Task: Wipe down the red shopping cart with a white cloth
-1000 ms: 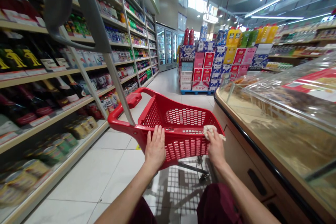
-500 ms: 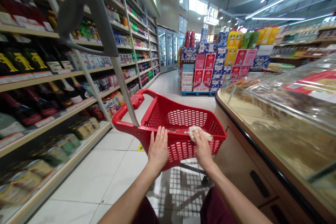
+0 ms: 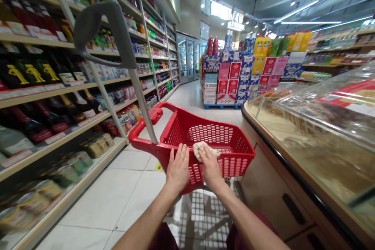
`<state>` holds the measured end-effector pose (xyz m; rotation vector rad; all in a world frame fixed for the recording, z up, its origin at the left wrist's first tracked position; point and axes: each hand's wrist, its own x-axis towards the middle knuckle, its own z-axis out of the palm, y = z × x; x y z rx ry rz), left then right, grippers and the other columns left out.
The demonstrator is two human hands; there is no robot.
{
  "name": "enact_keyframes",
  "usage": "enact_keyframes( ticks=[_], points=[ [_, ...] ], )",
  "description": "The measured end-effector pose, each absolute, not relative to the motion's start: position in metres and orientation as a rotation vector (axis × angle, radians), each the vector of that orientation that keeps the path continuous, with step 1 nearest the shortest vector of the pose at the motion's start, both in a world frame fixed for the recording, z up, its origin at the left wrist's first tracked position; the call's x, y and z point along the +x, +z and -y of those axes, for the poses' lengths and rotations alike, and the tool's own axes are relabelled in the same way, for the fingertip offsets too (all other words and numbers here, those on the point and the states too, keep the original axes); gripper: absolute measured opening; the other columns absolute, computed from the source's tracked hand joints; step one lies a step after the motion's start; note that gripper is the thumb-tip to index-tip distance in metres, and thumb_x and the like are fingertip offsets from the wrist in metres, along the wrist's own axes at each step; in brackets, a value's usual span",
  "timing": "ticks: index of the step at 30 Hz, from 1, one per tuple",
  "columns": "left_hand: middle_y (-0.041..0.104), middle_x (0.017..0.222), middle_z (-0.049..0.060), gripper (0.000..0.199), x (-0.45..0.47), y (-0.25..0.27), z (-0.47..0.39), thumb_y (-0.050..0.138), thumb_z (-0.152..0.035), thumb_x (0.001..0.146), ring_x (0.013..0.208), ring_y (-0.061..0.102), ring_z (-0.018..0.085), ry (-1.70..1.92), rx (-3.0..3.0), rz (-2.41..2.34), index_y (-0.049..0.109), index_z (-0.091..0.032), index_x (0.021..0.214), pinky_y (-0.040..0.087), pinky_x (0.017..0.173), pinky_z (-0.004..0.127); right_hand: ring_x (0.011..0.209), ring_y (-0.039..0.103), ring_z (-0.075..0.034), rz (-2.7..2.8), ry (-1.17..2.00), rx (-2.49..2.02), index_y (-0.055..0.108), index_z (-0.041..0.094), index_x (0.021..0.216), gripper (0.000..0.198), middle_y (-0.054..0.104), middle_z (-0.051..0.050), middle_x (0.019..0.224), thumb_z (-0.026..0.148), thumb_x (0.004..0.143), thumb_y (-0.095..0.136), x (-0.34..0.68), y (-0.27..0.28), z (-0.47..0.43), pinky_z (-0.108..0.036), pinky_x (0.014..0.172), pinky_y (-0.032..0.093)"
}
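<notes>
A red plastic shopping cart [image 3: 234, 134] with perforated walls stands in front of me, side on. My left hand [image 3: 178, 166] lies with fingers stretched out flat on the near side wall, just below the rim. Over the near rim, to the right of that hand, my right hand [image 3: 209, 162] presses a whitish cloth [image 3: 215, 152] that bunches up around its fingers. From the cart's left end rises a metal pole [image 3: 140, 97] carrying a grey plastic loop [image 3: 125, 39]. The cart's inside looks bare where it shows.
Shelves [image 3: 49, 95] of bottles and cans run along the left. To the right is a counter [image 3: 272, 172] with a clear display top. A stack of drink cartons [image 3: 225, 78] stands on a blue pallet ahead, with glass-door fridges [image 3: 187, 54] behind. White tiles [image 3: 123, 191] cover the floor.
My right hand has slid left along the near rim with the cloth, closer to my left hand. My left hand stays on the side wall. The view has shifted slightly.
</notes>
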<state>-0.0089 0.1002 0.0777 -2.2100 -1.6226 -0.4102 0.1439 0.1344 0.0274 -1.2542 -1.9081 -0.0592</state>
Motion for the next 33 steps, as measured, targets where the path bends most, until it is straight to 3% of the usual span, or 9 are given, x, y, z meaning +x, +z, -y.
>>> enact_keyframes(
  ticks=[4,7,16,25,28,33],
  points=[
    [0.046,0.126,0.01,0.051,-0.056,0.097,-0.092,0.036,-0.016,0.074,0.121,0.034,0.021,-0.653,-2.028,1.621,0.039,-0.012,0.124,0.009,0.107,0.043,0.114,0.042,-0.023,1.795,-0.104,-1.395,0.057,0.015,0.108,0.052,0.046,-0.011,0.125,-0.002,0.065,0.033,0.181,0.023,-0.14,-0.042,0.093,0.036],
    [0.042,0.129,0.015,0.054,-0.095,0.114,-0.095,0.038,-0.019,0.073,0.124,0.029,0.025,-0.739,-1.748,1.776,0.034,-0.007,0.125,0.011,0.104,0.048,0.113,0.043,-0.024,1.715,-0.113,-1.513,0.058,0.015,0.107,0.048,0.047,-0.012,0.123,0.0,0.068,0.034,0.202,0.019,-0.145,-0.045,0.093,0.034],
    [0.042,0.129,0.014,0.055,-0.106,0.119,-0.113,0.039,-0.017,0.067,0.125,0.027,0.026,-0.552,-1.857,1.763,0.042,-0.008,0.12,0.011,0.103,0.052,0.122,0.033,-0.021,1.918,0.057,-1.068,0.051,0.014,0.115,0.04,0.038,-0.013,0.132,0.006,0.078,0.037,0.032,0.078,-0.135,-0.039,0.099,0.03],
    [0.042,0.129,0.011,0.058,-0.101,0.114,-0.104,0.04,-0.015,0.065,0.126,0.025,0.025,-0.664,-1.883,1.742,0.039,-0.01,0.123,0.016,0.104,0.046,0.111,0.046,-0.02,1.831,0.029,-1.193,0.056,0.018,0.11,0.05,0.05,-0.01,0.122,-0.002,0.07,0.033,0.104,0.05,-0.144,-0.039,0.093,0.039],
    [0.044,0.128,0.011,0.058,-0.099,0.116,-0.104,0.04,-0.014,0.064,0.125,0.028,0.024,-0.666,-1.903,1.72,0.041,-0.01,0.122,0.016,0.105,0.046,0.114,0.044,-0.017,1.831,0.013,-0.965,0.051,0.02,0.117,0.047,0.046,-0.008,0.126,0.003,0.077,0.032,0.077,0.11,-0.14,-0.034,0.093,0.041],
    [0.042,0.129,0.01,0.06,-0.1,0.118,-0.101,0.04,-0.012,0.063,0.124,0.03,0.023,-0.634,-1.948,1.661,0.039,-0.01,0.123,0.02,0.104,0.043,0.127,0.023,-0.017,1.628,-0.347,-0.547,0.048,0.021,0.119,0.041,0.029,-0.001,0.137,0.008,0.084,0.03,0.035,0.275,-0.15,-0.039,0.104,0.025]
  ],
)
